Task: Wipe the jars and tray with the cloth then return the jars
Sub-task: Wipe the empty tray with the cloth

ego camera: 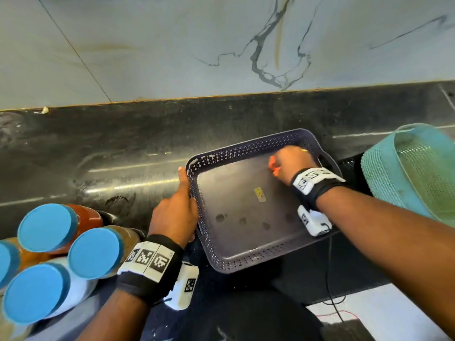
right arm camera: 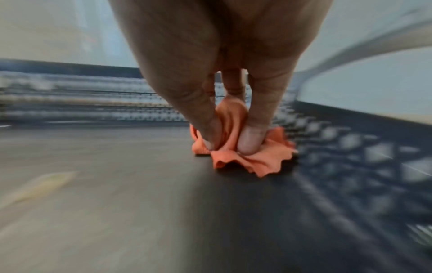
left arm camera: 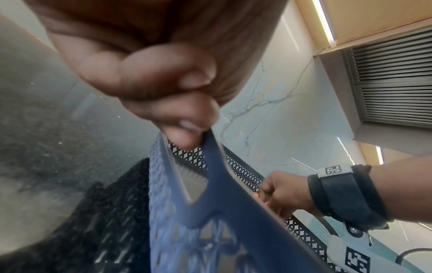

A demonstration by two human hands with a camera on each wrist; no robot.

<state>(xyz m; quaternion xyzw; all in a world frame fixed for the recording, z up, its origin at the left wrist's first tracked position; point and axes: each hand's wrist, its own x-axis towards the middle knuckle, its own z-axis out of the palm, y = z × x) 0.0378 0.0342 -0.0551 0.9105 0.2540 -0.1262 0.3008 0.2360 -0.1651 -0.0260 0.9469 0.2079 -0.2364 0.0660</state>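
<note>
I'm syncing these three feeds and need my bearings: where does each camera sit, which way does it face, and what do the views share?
Head: worn on the head, looking forward and down at the counter; shows both forearms, the left hand gripping the tray and the jars.
Left wrist: looks along the fingers hooked through the tray handle; the right hand shows beyond.
Right wrist: looks along the fingers pinching the orange cloth on the tray floor.
Shared: all three show the tray.

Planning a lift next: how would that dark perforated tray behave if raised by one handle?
The tray looks like thin perforated plastic, so probably light and slightly flexible. It is empty, with the jars standing outside, so likely easy to lift. Gripped only by the left hand, it would likely tilt.
</note>
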